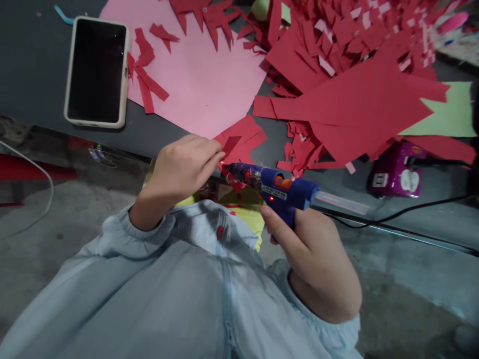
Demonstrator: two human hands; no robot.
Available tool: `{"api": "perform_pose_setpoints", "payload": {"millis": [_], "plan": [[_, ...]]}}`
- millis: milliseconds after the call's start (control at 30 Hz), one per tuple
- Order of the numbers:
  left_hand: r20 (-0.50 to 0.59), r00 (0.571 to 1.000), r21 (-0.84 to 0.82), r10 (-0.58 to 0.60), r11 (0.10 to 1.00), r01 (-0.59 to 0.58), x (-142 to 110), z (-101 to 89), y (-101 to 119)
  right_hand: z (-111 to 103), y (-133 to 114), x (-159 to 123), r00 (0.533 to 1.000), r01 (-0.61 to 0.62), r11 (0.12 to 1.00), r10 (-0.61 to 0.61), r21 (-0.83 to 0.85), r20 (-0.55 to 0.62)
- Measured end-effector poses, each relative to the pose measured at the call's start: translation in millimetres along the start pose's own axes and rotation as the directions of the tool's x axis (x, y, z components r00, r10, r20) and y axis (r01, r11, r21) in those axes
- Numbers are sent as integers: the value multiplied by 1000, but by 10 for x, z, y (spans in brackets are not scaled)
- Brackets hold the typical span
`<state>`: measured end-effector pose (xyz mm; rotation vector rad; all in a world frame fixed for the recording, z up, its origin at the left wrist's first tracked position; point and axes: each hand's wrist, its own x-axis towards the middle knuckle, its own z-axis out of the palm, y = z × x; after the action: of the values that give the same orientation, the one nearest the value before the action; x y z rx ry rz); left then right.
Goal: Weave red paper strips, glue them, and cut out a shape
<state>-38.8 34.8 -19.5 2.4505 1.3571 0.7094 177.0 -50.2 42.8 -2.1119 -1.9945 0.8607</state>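
My right hand [307,244] is wrapped round the handle of a blue glue gun [269,182], whose small red light is lit. A clear glue stick [342,200] juts from the gun's back end. The nozzle points left and meets the fingertips of my left hand [187,162]. Those fingers are pinched on a small red paper piece [231,144], mostly hidden by the fingers and the nozzle. Just behind them, other red paper [249,132] lies at the table's near edge, overlapping a large pink sheet [209,75].
A phone [98,72] in a pale case lies at the left. Red paper scraps [359,40] heap up at the back right, with larger red sheets [359,109] in front. A purple power socket box [396,169] with a black cable [377,223] stands at the right edge.
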Motion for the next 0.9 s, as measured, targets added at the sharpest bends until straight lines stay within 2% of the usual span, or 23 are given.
{"api": "perform_pose_setpoints", "payload": {"millis": [633, 767, 900], "plan": [[-47, 998, 43, 41, 998, -39, -21, 20, -12, -10, -66, 25, 1000, -25, 999, 25, -39, 7], [-37, 999, 37, 30, 999, -28, -23, 16, -4, -19, -29, 8, 1000, -8, 1000, 8, 9, 6], [-28, 999, 45, 17, 999, -16, -27, 12, 9, -81, 76, -100, 999, 5, 988, 2, 151, -46]]}}
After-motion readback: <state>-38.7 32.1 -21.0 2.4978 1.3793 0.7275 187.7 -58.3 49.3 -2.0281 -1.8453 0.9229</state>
